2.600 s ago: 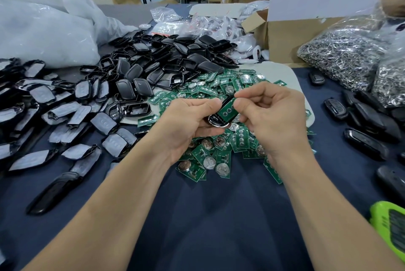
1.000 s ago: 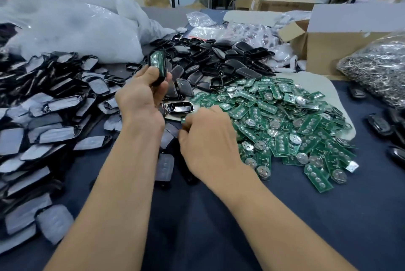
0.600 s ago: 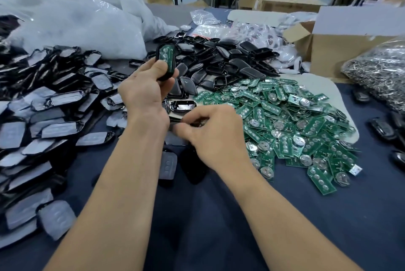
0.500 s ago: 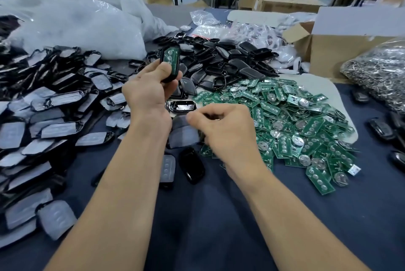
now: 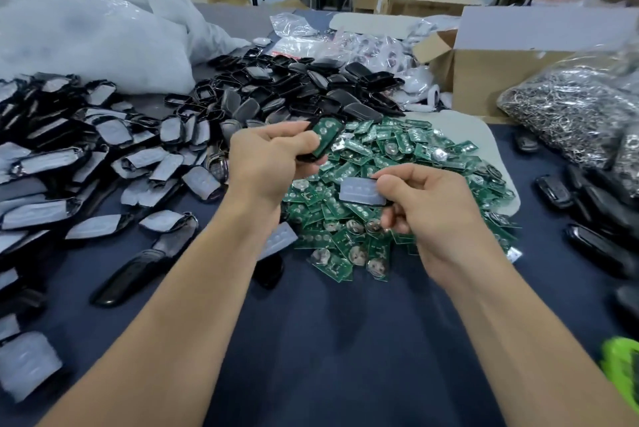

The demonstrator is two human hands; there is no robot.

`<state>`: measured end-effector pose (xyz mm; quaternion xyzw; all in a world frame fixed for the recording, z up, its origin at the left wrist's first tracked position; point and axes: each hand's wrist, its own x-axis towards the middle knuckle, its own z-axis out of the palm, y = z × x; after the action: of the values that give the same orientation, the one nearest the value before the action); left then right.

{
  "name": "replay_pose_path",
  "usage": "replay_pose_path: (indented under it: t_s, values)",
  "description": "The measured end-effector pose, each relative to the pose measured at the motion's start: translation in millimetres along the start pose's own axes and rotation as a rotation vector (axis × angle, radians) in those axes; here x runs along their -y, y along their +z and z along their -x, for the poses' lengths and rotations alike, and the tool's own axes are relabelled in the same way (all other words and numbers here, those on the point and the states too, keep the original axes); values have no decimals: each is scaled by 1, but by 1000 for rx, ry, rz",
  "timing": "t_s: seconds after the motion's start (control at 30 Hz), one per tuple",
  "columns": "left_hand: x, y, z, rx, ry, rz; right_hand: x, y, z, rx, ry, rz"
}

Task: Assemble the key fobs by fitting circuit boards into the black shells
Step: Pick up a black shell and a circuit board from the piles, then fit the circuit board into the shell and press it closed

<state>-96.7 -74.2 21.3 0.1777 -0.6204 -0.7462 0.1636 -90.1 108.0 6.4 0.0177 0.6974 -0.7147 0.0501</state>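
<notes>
Left hand [image 5: 268, 164]: grips black oval plastic shell [image 5: 320, 143], green circuit board seated, face up for mating | Right hand [image 5: 425, 202]: pinches grey-padded shell half [image 5: 361, 192] beside it, above green board pile [image 5: 397, 184].

Green circuit boards [image 5: 397, 164], dotted with silver coin cells and pale round contacts, heap on an off-white mat [image 5: 484, 136] on the navy-blue bench [image 5: 328, 340], with glossy black shells [image 5: 304, 88] piled behind and black, grey-lined shells [image 5: 114, 131] along the left edge. The left hand [image 5: 266, 164] holds a black shell [image 5: 323, 139] faced in green, the right hand [image 5: 432, 209] a pale grey pad [image 5: 359, 190] rimmed in black. A frosty white bag [image 5: 86, 43] fills the far left corner, a brown cardboard box [image 5: 484, 81] and silver rings [image 5: 570, 115] in clear bags the far right, and a lime-green object [image 5: 620, 371] marks the near right edge.
</notes>
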Motion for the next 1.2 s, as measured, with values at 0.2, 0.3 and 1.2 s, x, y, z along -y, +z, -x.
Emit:
replay_pose_path:
  t_s: [0.2, 0.3, 1.2]
  values:
    - [18, 32, 17, 27, 0, -88, -1, -2, -1, 37, -18, -61]
    - [23, 36, 22, 55, -21, -51, -4, -5, -4, -48, -99, 109]
    - [26, 34, 24, 287, 91, -113, -3, -13, -11, 4, -58, -1]
